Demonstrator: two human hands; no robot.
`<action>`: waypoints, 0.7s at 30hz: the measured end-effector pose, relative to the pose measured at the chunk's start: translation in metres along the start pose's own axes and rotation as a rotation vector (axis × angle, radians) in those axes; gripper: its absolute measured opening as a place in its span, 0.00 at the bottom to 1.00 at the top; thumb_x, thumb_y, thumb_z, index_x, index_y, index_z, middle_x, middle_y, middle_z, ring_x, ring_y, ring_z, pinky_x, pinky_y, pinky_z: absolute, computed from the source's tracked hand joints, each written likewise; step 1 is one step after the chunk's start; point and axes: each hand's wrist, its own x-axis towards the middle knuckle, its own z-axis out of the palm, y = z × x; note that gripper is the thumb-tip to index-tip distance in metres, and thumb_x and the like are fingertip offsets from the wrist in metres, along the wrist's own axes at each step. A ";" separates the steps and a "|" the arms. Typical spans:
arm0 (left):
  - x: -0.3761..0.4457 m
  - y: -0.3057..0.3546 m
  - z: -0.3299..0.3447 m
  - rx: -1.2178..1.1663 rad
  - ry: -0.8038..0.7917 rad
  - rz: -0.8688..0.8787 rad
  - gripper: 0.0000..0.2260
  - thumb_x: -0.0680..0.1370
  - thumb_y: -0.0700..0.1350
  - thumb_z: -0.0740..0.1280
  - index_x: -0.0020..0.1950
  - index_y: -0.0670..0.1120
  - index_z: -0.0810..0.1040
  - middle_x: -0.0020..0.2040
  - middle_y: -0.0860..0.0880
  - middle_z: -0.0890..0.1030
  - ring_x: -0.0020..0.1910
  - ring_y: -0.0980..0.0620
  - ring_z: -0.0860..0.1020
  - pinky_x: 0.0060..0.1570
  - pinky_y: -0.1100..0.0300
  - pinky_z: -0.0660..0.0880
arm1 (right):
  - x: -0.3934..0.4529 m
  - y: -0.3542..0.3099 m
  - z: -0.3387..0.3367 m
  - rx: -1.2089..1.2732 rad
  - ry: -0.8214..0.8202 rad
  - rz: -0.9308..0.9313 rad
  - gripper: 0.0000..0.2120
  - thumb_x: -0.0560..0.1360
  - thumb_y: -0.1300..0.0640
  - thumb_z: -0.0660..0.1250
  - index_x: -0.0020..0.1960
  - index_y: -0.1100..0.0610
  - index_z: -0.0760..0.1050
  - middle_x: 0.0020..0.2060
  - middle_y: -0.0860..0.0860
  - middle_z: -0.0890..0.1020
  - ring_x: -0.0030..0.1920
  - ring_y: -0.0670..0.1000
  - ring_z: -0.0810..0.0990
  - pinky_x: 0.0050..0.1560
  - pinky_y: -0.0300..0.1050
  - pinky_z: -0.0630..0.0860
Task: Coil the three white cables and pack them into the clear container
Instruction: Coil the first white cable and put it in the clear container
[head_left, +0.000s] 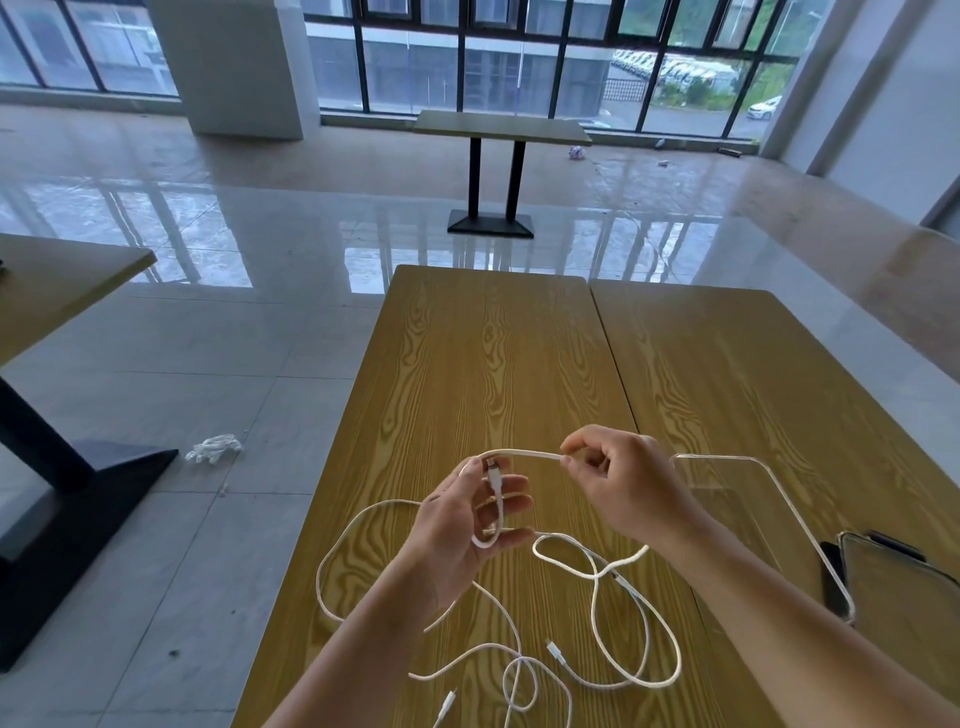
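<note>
My left hand (467, 525) holds one end of a white cable (524, 454), its plug pinched near the thumb and a small loop lying across the fingers. My right hand (623, 483) pinches the same cable a little further along, so a short span runs between both hands above the table. Other white cables (639, 670) lie loose and tangled on the wooden table (467, 364) below my hands. The clear container (779, 483) sits to the right, partly hidden by my right forearm.
A clear lid (898, 587) and a dark phone-like object (834, 577) lie at the table's right edge. A second table (753, 364) butts against the right side. On the tiled floor to the left lies a crumpled white thing (213, 448) near another table's black base (78, 530).
</note>
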 end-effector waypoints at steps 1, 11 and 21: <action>0.002 -0.002 0.001 -0.013 0.027 0.003 0.17 0.85 0.50 0.55 0.58 0.45 0.82 0.54 0.40 0.85 0.51 0.44 0.84 0.42 0.49 0.81 | -0.002 -0.001 0.002 0.007 -0.001 -0.005 0.02 0.77 0.57 0.71 0.47 0.54 0.84 0.27 0.38 0.76 0.35 0.31 0.77 0.33 0.25 0.70; 0.020 0.005 0.019 -0.492 0.140 -0.005 0.16 0.84 0.51 0.57 0.59 0.44 0.79 0.43 0.38 0.80 0.40 0.42 0.83 0.45 0.46 0.82 | -0.015 -0.016 0.022 0.087 -0.191 0.004 0.06 0.79 0.53 0.68 0.49 0.52 0.83 0.25 0.42 0.76 0.23 0.41 0.72 0.26 0.33 0.67; 0.052 0.043 -0.014 -0.513 0.383 0.149 0.13 0.84 0.51 0.54 0.55 0.46 0.75 0.39 0.46 0.69 0.34 0.52 0.67 0.35 0.59 0.68 | -0.023 -0.014 0.001 0.107 -0.544 0.031 0.15 0.81 0.57 0.63 0.67 0.50 0.76 0.30 0.43 0.79 0.24 0.40 0.72 0.26 0.32 0.70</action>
